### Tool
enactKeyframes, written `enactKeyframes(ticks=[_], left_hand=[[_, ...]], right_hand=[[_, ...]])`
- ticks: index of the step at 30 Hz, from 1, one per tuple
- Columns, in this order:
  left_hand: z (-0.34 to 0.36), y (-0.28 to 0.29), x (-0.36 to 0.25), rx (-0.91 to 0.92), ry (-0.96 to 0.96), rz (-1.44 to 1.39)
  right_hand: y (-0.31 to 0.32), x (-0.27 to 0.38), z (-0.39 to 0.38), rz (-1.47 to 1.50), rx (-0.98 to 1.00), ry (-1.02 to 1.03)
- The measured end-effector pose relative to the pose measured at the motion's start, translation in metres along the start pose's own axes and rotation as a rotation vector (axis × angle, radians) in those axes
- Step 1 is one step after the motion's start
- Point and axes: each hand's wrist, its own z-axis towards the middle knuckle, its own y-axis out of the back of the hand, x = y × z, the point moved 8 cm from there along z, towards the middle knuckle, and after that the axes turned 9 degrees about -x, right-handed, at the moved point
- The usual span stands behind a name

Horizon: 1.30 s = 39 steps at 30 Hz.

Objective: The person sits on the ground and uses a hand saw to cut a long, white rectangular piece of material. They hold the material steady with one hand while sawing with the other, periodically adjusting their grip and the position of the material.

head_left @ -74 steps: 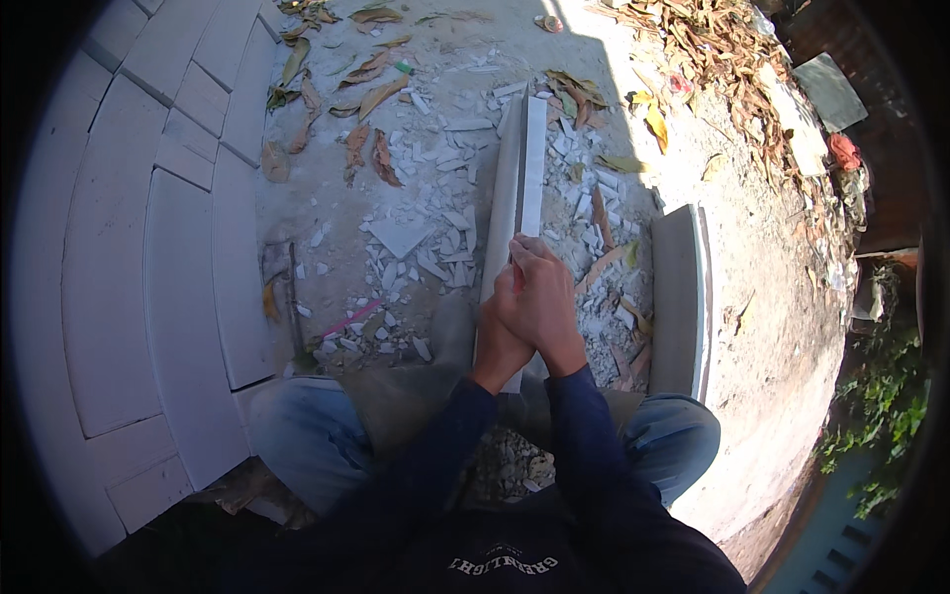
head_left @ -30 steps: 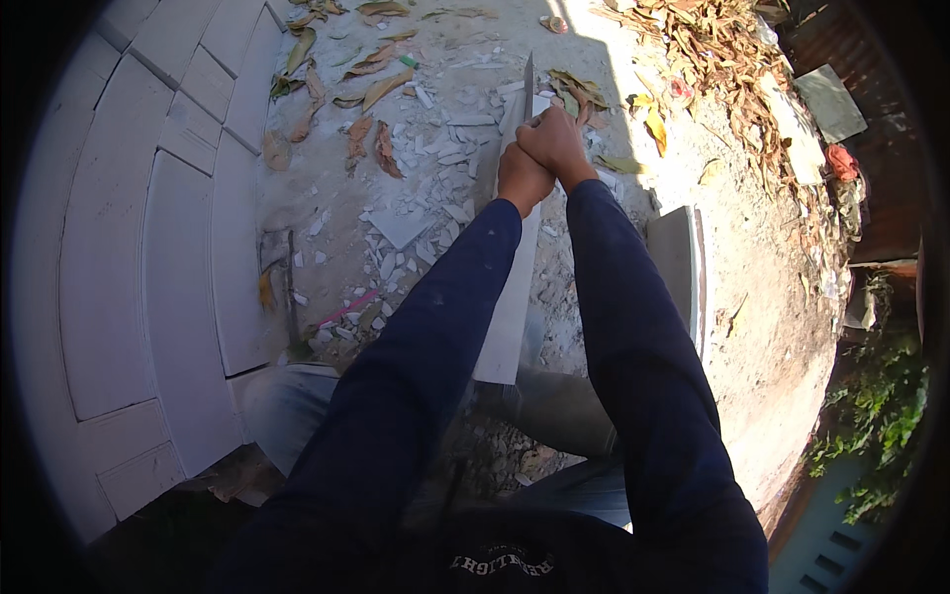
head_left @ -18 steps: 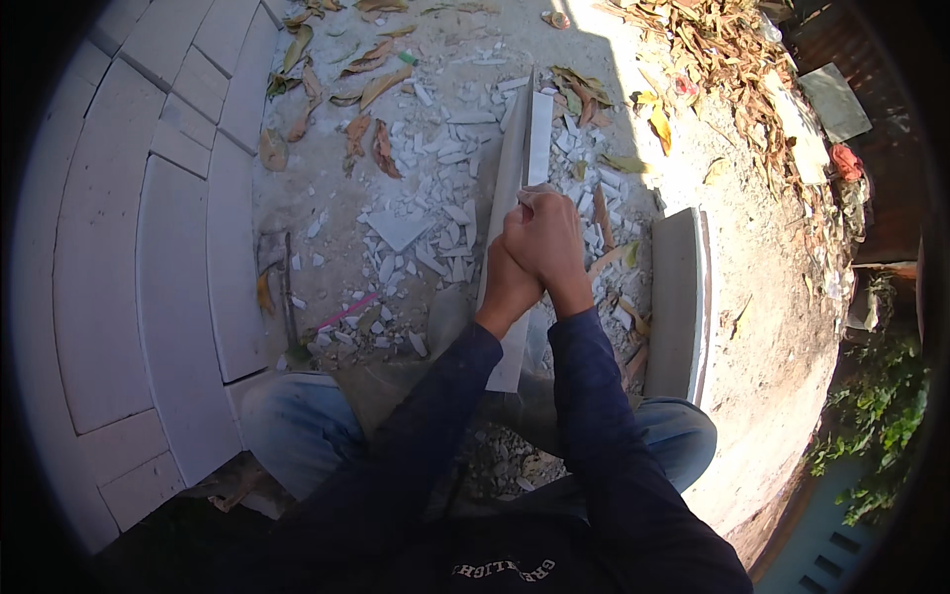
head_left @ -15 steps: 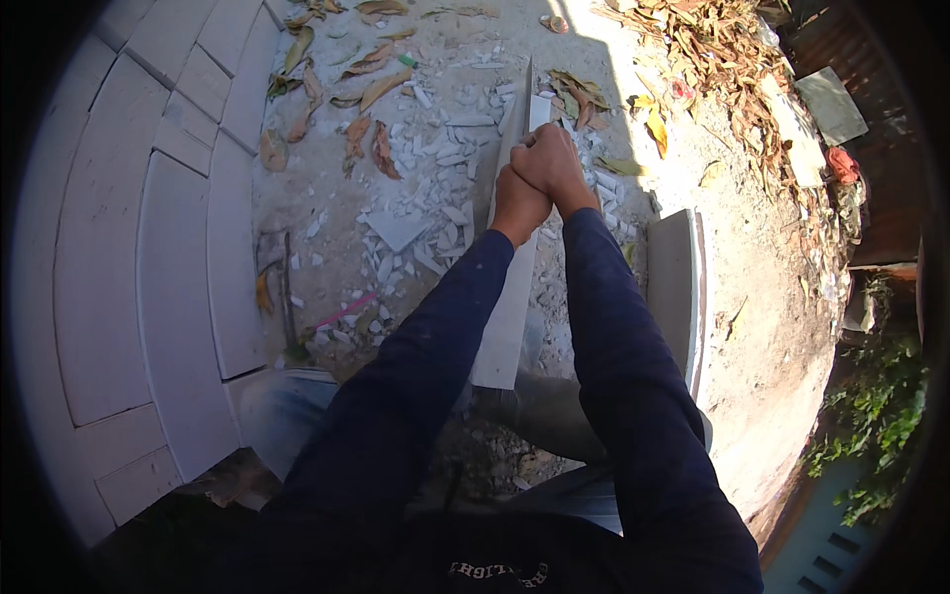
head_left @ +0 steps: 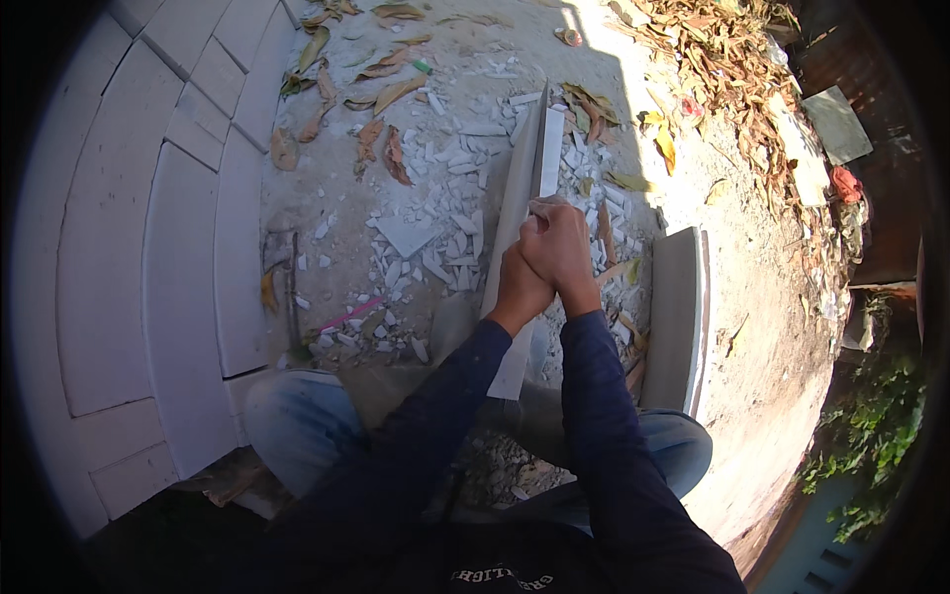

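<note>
My right hand is closed over my left hand, which is also closed, both low on a long, narrow grey-white board. Whatever they grip is hidden by the fingers. A thin dark strip, like a metal edge, runs along the board beyond my hands, with a pale band beside it. The board lies lengthwise between my bent knees, its near end over a dusty grey cloth or pad. White broken chips and dry leaves lie on the dusty ground on both sides.
Pale rectangular boards or slabs line the left side. A short grey board stands right of me. A pink strip lies on the ground. Farther right are heaped dry leaves, a red crumpled item and green plants.
My clasped hands have moved back and forth along the board. They are now nearer my body than half a second ago, and more of the dark strip shows beyond them.
</note>
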Motion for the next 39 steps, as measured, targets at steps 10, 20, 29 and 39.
enactKeyframes(ticks=[10,20,29,39], left_hand=[[-0.096,0.026,0.010,-0.034,0.037,0.064],[0.023,-0.003,0.001,-0.038,-0.064,0.064],[-0.209,0.072,0.004,0.033,0.044,0.038],[-0.026,0.007,0.008,-0.028,-0.042,0.116]], right_hand=[[0.015,0.020,-0.099,0.019,-0.032,0.093],[0.002,0.007,0.017,-0.045,-0.049,0.009],[0.031,0.057,-0.213,0.031,-0.008,0.069],[0.004,0.017,-0.030,-0.076,-0.005,0.041]])
